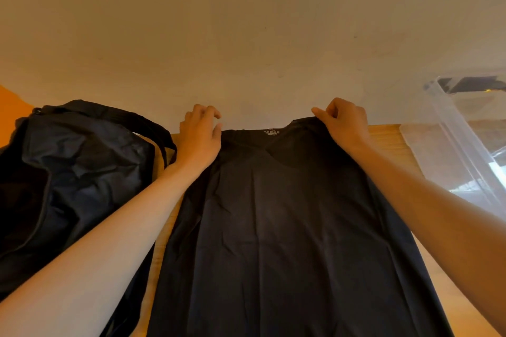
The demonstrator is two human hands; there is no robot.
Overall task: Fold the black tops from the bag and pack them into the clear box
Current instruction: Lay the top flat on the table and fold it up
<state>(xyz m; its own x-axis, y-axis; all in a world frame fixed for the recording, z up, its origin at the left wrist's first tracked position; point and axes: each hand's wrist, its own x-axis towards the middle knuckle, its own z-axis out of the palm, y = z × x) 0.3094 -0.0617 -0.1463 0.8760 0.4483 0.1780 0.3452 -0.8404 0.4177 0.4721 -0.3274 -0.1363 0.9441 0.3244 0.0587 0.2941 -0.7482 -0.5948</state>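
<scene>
At the left of the frame I count one bag (68, 172); my left grip (200, 134) curls at one shoulder of the single top (273, 227), spread mid-frame on the bench (383, 134), and I can't tell if it holds; my right grip (346, 123) pinches the other shoulder; the cloth looks soft, light and limp, best taken at the shoulders; one box (449, 145) at the right.

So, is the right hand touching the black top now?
Touching. In the head view the curled fingers of the right hand pinch the shoulder edge of the black top.
</scene>
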